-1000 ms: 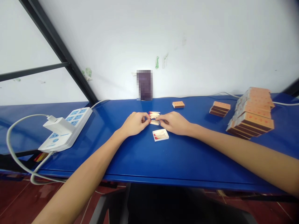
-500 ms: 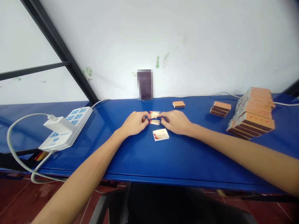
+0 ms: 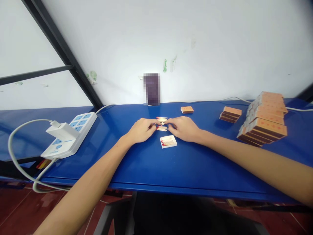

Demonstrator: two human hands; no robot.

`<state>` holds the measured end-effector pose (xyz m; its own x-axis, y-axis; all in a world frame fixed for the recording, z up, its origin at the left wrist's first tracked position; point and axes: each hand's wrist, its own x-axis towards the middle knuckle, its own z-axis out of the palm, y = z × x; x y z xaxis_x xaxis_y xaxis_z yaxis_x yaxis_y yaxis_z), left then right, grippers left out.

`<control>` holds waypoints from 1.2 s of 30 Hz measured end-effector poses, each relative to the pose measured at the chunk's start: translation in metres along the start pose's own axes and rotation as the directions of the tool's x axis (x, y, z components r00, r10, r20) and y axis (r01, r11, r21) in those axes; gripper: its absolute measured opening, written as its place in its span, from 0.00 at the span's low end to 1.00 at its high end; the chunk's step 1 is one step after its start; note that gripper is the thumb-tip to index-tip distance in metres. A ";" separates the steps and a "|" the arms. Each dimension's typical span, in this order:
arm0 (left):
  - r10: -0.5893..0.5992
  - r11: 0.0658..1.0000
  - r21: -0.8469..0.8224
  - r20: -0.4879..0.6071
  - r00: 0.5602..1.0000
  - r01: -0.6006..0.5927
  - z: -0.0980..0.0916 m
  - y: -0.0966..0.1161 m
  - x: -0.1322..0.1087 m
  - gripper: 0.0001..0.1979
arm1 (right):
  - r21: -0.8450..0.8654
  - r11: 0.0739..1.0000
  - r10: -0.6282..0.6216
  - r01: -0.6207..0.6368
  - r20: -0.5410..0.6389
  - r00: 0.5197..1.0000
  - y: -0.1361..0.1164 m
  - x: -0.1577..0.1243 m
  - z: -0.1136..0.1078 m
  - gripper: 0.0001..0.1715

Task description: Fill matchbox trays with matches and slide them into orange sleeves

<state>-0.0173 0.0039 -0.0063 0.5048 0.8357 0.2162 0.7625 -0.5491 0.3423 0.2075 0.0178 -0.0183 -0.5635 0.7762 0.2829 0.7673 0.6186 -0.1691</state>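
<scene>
Two small groups of red-tipped matches lie on the blue table, a farther group (image 3: 161,118) and a nearer group (image 3: 161,129). My left hand (image 3: 142,130) is at their red-headed ends, its index finger reaching in between the groups and its thumb by the nearer one. From the plain ends, my right hand (image 3: 183,128) has its index finger on matches in the middle and its thumb beside the nearer group. The fingers of both hands are curled, and the fingertips partly hide the matches. Closer to me sits a white matchbox tray (image 3: 168,145) with more matches in it.
One closed matchbox (image 3: 187,110) lies behind my right hand. A short stack of matchboxes (image 3: 230,114) and a larger stack (image 3: 265,120) stand at the right. At the left is a white power strip (image 3: 84,122) with a plugged-in charger (image 3: 62,134) and cable.
My left index finger has stretched to the right, in among the matches. The middle matches look fewer or shifted between the fingertips. The right hand has barely moved, and the tray stays put.
</scene>
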 end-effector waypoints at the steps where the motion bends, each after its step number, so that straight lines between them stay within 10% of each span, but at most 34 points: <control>1: 0.002 1.000 0.007 0.008 1.000 -0.002 0.000 0.000 0.000 0.21 | 0.006 1.000 -0.010 0.010 -0.001 1.000 0.000 0.000 0.000 0.21; 36: -0.014 0.995 0.094 -0.024 1.000 0.017 0.002 0.000 0.000 0.14 | 0.083 0.993 -0.088 0.088 -0.003 0.996 0.002 0.000 0.001 0.19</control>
<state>-0.0164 0.0038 -0.0078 0.4836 0.8436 0.2335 0.8054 -0.5333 0.2587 0.2086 0.0191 -0.0194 -0.6276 0.7185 0.2998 0.6870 0.6922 -0.2210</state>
